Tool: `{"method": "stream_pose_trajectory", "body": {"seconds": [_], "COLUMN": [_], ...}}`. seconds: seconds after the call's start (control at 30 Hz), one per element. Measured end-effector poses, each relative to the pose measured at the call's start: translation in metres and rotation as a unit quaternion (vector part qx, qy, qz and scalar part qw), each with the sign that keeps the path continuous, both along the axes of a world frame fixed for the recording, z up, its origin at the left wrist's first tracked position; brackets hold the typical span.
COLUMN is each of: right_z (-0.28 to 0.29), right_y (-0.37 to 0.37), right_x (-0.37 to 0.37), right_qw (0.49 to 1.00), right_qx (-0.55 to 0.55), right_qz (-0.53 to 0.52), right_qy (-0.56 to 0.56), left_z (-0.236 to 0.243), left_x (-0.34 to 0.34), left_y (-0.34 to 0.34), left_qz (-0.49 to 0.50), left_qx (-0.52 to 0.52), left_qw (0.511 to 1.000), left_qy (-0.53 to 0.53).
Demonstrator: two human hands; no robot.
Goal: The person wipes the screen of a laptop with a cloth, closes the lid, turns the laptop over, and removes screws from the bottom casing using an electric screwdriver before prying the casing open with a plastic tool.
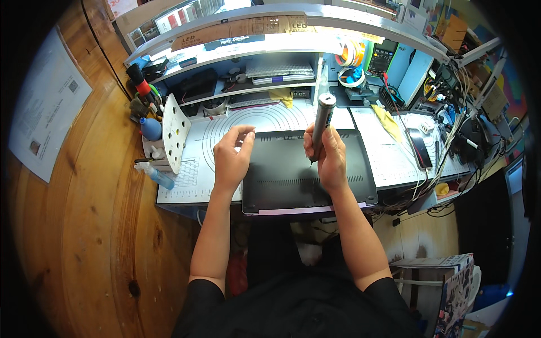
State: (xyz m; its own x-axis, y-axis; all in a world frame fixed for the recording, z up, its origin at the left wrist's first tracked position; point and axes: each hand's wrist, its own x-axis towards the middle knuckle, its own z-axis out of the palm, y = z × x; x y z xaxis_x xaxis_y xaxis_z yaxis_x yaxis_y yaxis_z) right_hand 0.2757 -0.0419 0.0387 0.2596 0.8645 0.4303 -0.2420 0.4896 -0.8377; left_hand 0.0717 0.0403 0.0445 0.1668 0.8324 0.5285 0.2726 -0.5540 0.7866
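A dark laptop (279, 166) lies underside up at the desk's front edge, its vented bottom cover facing me. My right hand (331, 158) is wrapped round a grey, pen-shaped electric screwdriver (323, 121) held nearly upright. Its thin bit points down at the middle of the cover; whether the tip touches cannot be made out. Over the laptop's left edge hovers my left hand (232, 158), its fingers loosely curled and the thumb apart from them. Nothing shows between those fingers.
A white work mat (191, 152) spreads under the laptop. To the left stand a perforated white holder (174, 132) and a spray bottle (156, 176). At right lie a phone (420, 149), a yellow cloth (387, 123) and tangled cables (445, 163). Shelves with a multimeter (382, 56) rise behind.
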Motion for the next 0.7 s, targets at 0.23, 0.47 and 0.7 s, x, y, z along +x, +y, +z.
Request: {"method": "stream_pose_trajectory", "body": {"seconds": [0.23,0.47,0.7], "right_z": [0.003,0.004,0.005], "right_y": [-0.001,0.0,-0.001], "right_x": [0.002,0.01,0.012], "right_qw": [1.0,0.998,0.999], "right_qx": [-0.003,-0.001,-0.008], "right_qz": [0.005,0.026,0.023], "right_qy": [0.016,0.055,0.044], "left_z": [0.018,-0.006,-0.01], "left_x": [0.021,0.049,0.065], "left_y": [0.01,-0.016,-0.027], "left_qz": [-0.014,-0.211,-0.231], "left_qx": [0.022,-0.01,-0.003], "left_qw": [1.0,0.961,0.943], "left_qy": [0.002,0.18,0.238]}}
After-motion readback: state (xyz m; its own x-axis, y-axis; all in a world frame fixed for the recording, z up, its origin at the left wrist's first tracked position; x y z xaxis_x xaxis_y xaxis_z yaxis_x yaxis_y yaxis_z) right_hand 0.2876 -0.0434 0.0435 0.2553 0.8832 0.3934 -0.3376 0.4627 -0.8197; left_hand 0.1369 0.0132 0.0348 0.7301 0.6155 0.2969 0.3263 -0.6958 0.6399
